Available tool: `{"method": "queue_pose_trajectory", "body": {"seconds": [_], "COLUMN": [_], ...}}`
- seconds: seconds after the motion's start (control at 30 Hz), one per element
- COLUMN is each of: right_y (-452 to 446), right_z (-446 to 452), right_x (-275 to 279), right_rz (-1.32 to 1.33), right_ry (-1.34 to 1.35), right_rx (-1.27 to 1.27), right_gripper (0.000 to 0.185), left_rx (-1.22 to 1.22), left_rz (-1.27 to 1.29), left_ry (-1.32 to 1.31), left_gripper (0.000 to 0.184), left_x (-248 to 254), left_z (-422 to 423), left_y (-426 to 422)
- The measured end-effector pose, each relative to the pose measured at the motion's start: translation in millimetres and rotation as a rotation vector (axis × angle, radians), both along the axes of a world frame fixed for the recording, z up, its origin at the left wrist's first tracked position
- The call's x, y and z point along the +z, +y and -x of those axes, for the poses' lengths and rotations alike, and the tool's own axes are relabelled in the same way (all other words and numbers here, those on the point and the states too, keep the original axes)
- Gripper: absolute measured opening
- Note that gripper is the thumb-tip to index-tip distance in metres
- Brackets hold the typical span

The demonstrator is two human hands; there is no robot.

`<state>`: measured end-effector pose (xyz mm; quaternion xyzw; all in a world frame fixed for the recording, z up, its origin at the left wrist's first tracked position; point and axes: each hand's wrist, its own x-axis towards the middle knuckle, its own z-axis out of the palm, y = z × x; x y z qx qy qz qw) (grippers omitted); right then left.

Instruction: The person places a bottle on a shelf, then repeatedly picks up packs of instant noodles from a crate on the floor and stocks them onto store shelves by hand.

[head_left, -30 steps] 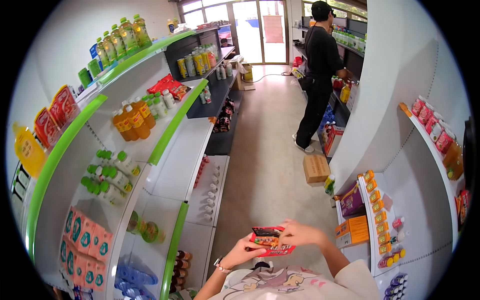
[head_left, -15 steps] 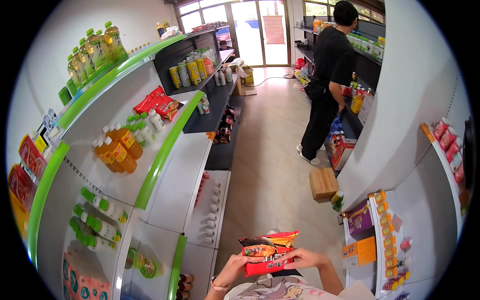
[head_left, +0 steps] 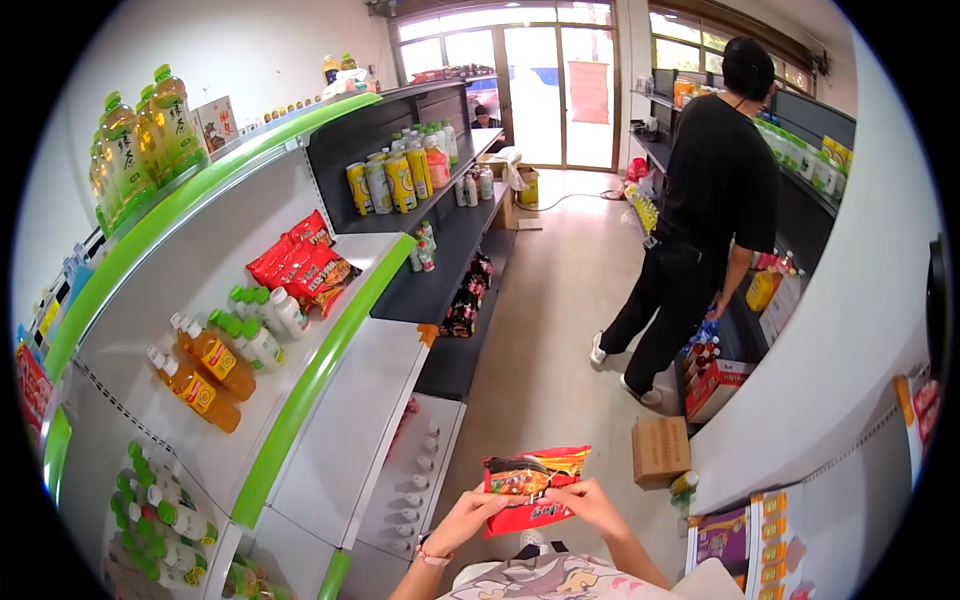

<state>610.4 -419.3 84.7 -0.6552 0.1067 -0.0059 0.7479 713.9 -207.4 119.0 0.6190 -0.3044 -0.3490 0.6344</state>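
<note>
A red instant noodle packet [head_left: 536,482] with a food picture is held in front of my body, above the aisle floor. My left hand [head_left: 470,520] is closed on its left side, thumb on the front. Gripping the right side, my right hand [head_left: 592,503] also has its thumb on the front. The fingers behind the packet are hidden. To the left, several red packets [head_left: 303,265] lie on a white shelf with a green edge [head_left: 330,375]. On the same shelf stand orange drink bottles [head_left: 208,370] and green-capped white bottles [head_left: 262,340].
A person in black [head_left: 715,190] stands by the right-hand shelves. A cardboard box [head_left: 661,448] sits on the floor behind them. Dark shelves [head_left: 385,250] with cans line the left side, and a white wall [head_left: 840,330] rises on the right. Glass doors [head_left: 535,90] close the far end.
My view has moved forward along the aisle, so the shelves, the box and the person appear closer. Both hands keep hold of the packet, whose top tilts slightly differently.
</note>
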Motion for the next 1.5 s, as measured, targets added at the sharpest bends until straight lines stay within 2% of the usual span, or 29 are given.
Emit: {"method": "queue_pose_trajectory", "body": {"seconds": [0.13,0.23,0.33,0.53,0.63,0.7,0.73,0.8,0.83,0.87,0.93,1.03,1.13,1.2,1.27,1.3,1.5], "right_y": [-18,-39,-54,-85,-103,-107,-110,-118,-119,-119,-119,-106,-90,-82,-76,-75,-61], "right_z": [-31,-51,-78,-171,-239,-291,-317,-370,-394,-418,-461,-512,-537,-551,-571,-583,-656], "right_x": [-6,-23,-29,-32,-48,-21,-9,5,14,23,31,34,21,26,33,32,82], "right_rz": [-0.120,-0.079,-0.095,0.011,0.011,0.011,0.013,0.070,0.087,0.101,0.082,0.055,-0.017,-0.139,-0.250,-0.266,-0.230], "right_ry": [0.137,0.172,0.315,0.453,0.412,0.283,0.220,0.182,0.132,0.082,0.016,-0.128,-0.102,-0.094,-0.100,-0.124,-0.322], "right_rx": [-0.102,-0.051,0.009,0.069,0.010,0.012,0.011,0.030,0.044,0.060,0.112,0.075,0.007,0.027,0.063,0.107,0.396], "right_gripper": [0.026,0.028,0.031,0.031,0.030,0.029,0.029,0.028,0.028,0.028,0.025,0.020,0.020,0.020,0.021,0.021,0.018], "left_rx": [0.081,0.074,0.084,0.008,0.026,0.090,0.148,0.264,0.274,0.313,0.409,0.457,0.552,0.545,0.601,0.561,0.834], "left_rz": [0.025,0.013,-0.035,-0.111,-0.113,-0.098,-0.052,-0.034,-0.054,-0.070,-0.005,0.011,0.045,0.029,0.041,0.082,0.038], "left_ry": [-0.085,0.156,0.304,0.296,0.198,0.147,0.260,0.045,0.029,-0.148,-0.063,0.073,-0.038,-0.076,-0.232,-0.200,-0.416], "left_gripper": [0.025,0.028,0.034,0.032,0.030,0.028,0.028,0.024,0.029,0.029,0.029,0.027,0.027,0.031,0.035,0.042,0.046], "left_x": [-5,-42,-45,-64,-56,-40,-28,-14,-13,-5,1,8,3,36,53,55,80], "left_z": [-27,-42,-56,-147,-215,-264,-287,-333,-355,-374,-399,-424,-437,-439,-446,-450,-461], "left_y": [-29,-37,-51,-77,-94,-106,-111,-118,-118,-118,-117,-108,-100,-92,-87,-81,-81]}}
